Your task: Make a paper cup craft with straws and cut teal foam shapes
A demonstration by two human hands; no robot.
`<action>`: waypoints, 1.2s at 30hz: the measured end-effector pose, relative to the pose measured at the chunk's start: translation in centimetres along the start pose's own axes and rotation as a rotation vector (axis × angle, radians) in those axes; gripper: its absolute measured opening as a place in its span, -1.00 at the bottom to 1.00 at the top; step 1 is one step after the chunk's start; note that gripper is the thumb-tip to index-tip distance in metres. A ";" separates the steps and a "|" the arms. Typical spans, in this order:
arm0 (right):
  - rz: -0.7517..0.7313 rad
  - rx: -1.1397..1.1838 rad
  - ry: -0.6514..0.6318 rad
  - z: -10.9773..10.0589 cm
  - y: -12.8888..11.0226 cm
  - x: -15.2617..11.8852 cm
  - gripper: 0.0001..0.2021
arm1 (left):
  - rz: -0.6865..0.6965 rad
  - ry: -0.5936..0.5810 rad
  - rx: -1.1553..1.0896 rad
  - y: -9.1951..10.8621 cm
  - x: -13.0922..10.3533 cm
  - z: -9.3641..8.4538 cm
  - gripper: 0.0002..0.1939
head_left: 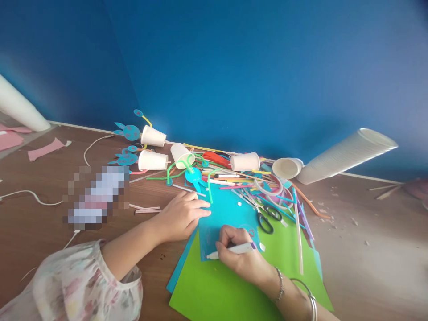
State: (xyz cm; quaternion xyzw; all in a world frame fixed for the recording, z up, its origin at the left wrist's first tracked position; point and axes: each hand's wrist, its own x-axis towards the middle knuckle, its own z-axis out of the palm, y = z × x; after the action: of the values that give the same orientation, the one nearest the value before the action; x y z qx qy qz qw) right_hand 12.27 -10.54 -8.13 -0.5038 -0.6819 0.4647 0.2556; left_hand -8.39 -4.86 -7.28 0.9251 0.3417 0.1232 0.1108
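My right hand (236,254) is closed around a white marker (237,249) with a purple end, its tip low over a sheet of blue paper (230,209). A small reddish mark shows on that sheet beside the hand. Fingers stretched out, my left hand (182,216) rests at the left edge of the blue paper with nothing in it. Under the sheet lies green paper (200,294), with more blue paper below. Just beyond the left fingers are a blue rabbit-head cutout (193,176) and green bent straws (210,187).
Scissors (265,220) lie right of the blue paper, among straws and pens. Paper cups (245,161) lie on their sides along the blue wall, some with rabbit cutouts. A long cup stack (347,156) leans at right. A blurred-out object (96,196) with a cable is left.
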 end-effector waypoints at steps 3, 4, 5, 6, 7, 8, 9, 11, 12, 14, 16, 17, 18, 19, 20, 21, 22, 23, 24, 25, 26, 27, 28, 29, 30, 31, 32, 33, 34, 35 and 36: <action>0.011 0.008 -0.018 0.0 0.0 0.0 -0.76 | -0.001 -0.004 -0.001 0.0 0.0 0.0 -0.63; 0.013 0.011 -0.024 0.0 -0.1 0.0 -0.77 | -0.001 -0.003 -0.002 0.0 0.0 0.0 -0.64; 0.014 0.013 -0.029 0.0 -0.1 0.0 -0.77 | -0.001 -0.003 -0.003 -0.1 0.0 0.1 -0.64; 0.016 0.014 -0.031 -0.1 -0.1 0.0 -0.77 | 0.000 -0.003 -0.004 -0.1 0.0 0.1 -0.64; 0.021 0.016 -0.030 -0.1 0.0 0.1 -0.77 | 0.000 -0.002 -0.005 -0.1 0.0 0.1 -0.64; 0.030 0.021 -0.024 -0.1 0.0 0.1 -0.78 | 0.000 -0.001 -0.005 -0.1 0.0 0.1 -0.64; 0.044 0.029 -0.016 -0.1 0.0 0.1 -0.78 | 0.001 0.000 -0.005 -0.1 0.0 0.1 -0.64; 0.079 0.054 0.000 -0.1 0.0 0.1 -0.78 | 0.003 0.000 -0.006 -0.1 -0.1 0.0 -0.64; 0.094 0.067 0.004 -0.1 0.0 0.1 -0.79 | 0.004 0.000 -0.006 -0.1 -0.1 0.0 -0.64; 0.105 0.085 0.001 0.0 0.0 0.0 -0.79 | 0.004 0.001 -0.007 0.0 -0.1 0.0 -0.64; 0.103 0.082 -0.004 0.1 -0.1 -0.1 -0.79 | 0.002 0.002 -0.007 0.0 -0.1 0.0 -0.64; 0.098 0.074 -0.003 0.1 -0.2 -0.1 -0.79 | 0.003 0.001 -0.007 0.0 -0.1 0.0 -0.64; 0.092 0.065 -0.002 0.2 -0.2 -0.1 -0.79 | 0.004 0.001 -0.006 -0.1 0.0 0.0 -0.64; 0.085 0.056 0.001 0.2 -0.2 -0.1 -0.79 | 0.006 0.001 -0.005 -0.1 0.0 0.1 -0.63; 0.077 0.047 0.001 0.2 -0.2 -0.1 -0.79 | 0.007 0.003 -0.004 -0.1 0.0 0.1 -0.63; 0.070 0.039 -0.001 0.2 -0.2 -0.1 -0.79 | 0.008 0.005 -0.003 -0.1 0.0 0.1 -0.63; 0.063 0.032 -0.006 0.2 -0.2 0.0 -0.79 | 0.008 0.008 -0.001 -0.1 0.0 0.1 -0.63; 0.057 0.026 -0.011 0.2 -0.1 0.0 -0.79 | 0.008 0.011 0.000 -0.1 -0.1 0.1 -0.63; 0.051 0.021 -0.015 0.1 -0.1 0.1 -0.78 | 0.007 0.013 0.001 -0.1 -0.1 0.2 -0.64; 0.046 0.016 -0.019 0.1 0.0 0.1 -0.78 | 0.006 0.014 0.001 -0.1 -0.1 0.2 -0.64; 0.041 0.014 -0.026 0.1 0.0 0.1 -0.78 | 0.005 0.014 0.001 -0.1 -0.1 0.2 -0.64; 0.038 0.013 -0.033 0.1 0.0 0.1 -0.78 | 0.004 0.014 0.001 -0.1 -0.1 0.2 -0.64; 0.037 0.013 -0.042 0.1 0.0 0.1 -0.78 | 0.004 0.014 0.000 -0.1 -0.1 0.2 -0.64; 0.039 0.014 -0.053 0.0 0.0 0.0 -0.78 | 0.004 0.015 -0.001 -0.1 -0.1 0.3 -0.64; 0.046 0.018 -0.062 0.0 0.0 0.0 -0.79 | 0.005 0.016 -0.002 -0.1 -0.1 0.3 -0.64; 0.055 0.025 -0.064 0.0 0.0 0.0 -0.79 | 0.005 0.017 -0.003 -0.1 0.0 0.2 -0.64; 0.063 0.031 -0.059 0.0 -0.1 0.0 -0.78 | 0.006 0.018 -0.005 -0.1 0.0 0.2 -0.64; 0.072 0.037 -0.047 0.0 -0.1 0.1 -0.78 | 0.007 0.019 -0.007 -0.1 0.0 0.2 -0.64; 0.079 0.043 -0.031 -0.1 -0.2 0.1 -0.78 | 0.007 0.019 -0.009 -0.1 0.0 0.2 -0.64; 0.084 0.048 -0.015 -0.1 -0.2 0.1 -0.78 | 0.007 0.018 -0.010 -0.1 0.0 0.1 -0.64; 0.086 0.052 -0.004 -0.1 -0.2 0.1 -0.78 | 0.006 0.017 -0.010 -0.1 0.0 0.1 -0.64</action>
State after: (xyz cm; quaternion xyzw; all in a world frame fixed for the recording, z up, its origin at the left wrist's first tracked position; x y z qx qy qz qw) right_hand 12.23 -10.46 -7.92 -0.5250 -0.6478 0.4937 0.2471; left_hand -8.42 -4.86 -7.40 0.9245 0.3390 0.1333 0.1122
